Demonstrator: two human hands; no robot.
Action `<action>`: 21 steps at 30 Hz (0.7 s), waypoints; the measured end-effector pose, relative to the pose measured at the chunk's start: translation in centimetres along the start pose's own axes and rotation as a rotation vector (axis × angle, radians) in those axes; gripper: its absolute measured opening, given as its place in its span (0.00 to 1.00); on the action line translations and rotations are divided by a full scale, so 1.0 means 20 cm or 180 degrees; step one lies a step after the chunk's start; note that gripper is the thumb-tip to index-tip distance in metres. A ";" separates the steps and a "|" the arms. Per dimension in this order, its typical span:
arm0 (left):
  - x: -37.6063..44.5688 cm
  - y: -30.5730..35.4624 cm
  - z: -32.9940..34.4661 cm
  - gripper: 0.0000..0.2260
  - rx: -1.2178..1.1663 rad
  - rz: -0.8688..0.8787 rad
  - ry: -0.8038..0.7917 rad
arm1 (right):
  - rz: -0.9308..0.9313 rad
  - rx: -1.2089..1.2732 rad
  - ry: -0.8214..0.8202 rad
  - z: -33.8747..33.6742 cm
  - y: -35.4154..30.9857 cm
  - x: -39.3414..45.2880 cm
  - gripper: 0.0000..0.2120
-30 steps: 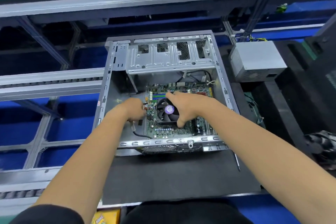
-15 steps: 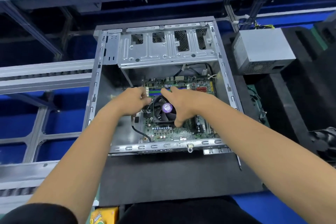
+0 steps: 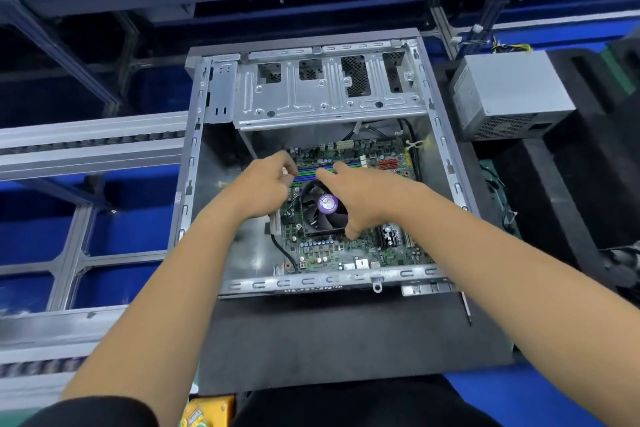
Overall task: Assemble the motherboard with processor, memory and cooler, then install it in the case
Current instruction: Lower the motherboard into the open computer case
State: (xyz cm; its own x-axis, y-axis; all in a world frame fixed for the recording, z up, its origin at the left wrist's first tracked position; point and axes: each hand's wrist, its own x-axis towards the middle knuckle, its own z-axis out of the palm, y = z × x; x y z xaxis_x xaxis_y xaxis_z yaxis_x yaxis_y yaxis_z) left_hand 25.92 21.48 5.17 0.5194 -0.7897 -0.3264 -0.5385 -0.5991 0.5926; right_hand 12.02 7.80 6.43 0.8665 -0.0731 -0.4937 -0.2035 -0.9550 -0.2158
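A green motherboard (image 3: 332,255) lies inside the open grey metal case (image 3: 194,163). On it sits a black fan cooler (image 3: 323,211) with a purple round label. My right hand (image 3: 367,198) spans the cooler, fingers on its far edge and thumb at its near right corner. My left hand (image 3: 263,184) is at the board's left edge beside the cooler, fingers curled and pinching a small pale piece that I cannot identify. Blue and green memory slots (image 3: 311,172) show between the two hands.
A grey power supply box (image 3: 509,94) stands to the right of the case on black foam. The case rests on a dark mat (image 3: 329,336). A black cable (image 3: 284,253) runs along the board's near left corner. Conveyor rails lie to the left.
Both hands have shifted toward the far side of the board. The left hand rose from the board's left edge to the memory slots' end. The right hand stays on the cooler.
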 end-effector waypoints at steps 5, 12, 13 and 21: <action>-0.01 0.02 0.00 0.05 -0.0076 0.0083 0.0141 | -0.0033 0.0116 0.0019 0.02 0.02 0.01 0.50; -0.01 0.00 0.01 0.04 0.0376 0.0004 0.0002 | -0.0014 0.0227 -0.0140 -0.02 0.00 -0.03 0.51; -0.02 -0.01 0.02 0.04 0.0434 0.0005 -0.0043 | -0.0005 0.0244 -0.0168 -0.02 -0.01 -0.03 0.50; -0.05 0.05 0.01 0.10 0.0598 0.0789 0.0076 | 0.0111 0.0628 -0.0286 0.00 0.01 -0.08 0.57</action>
State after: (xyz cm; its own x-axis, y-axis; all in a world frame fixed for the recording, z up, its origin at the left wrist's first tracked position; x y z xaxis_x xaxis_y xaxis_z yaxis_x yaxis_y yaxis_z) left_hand 24.69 21.70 5.84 0.3713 -0.9128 -0.1703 -0.7627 -0.4044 0.5048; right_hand 10.63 7.68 7.17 0.8152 -0.0707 -0.5749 -0.3255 -0.8769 -0.3537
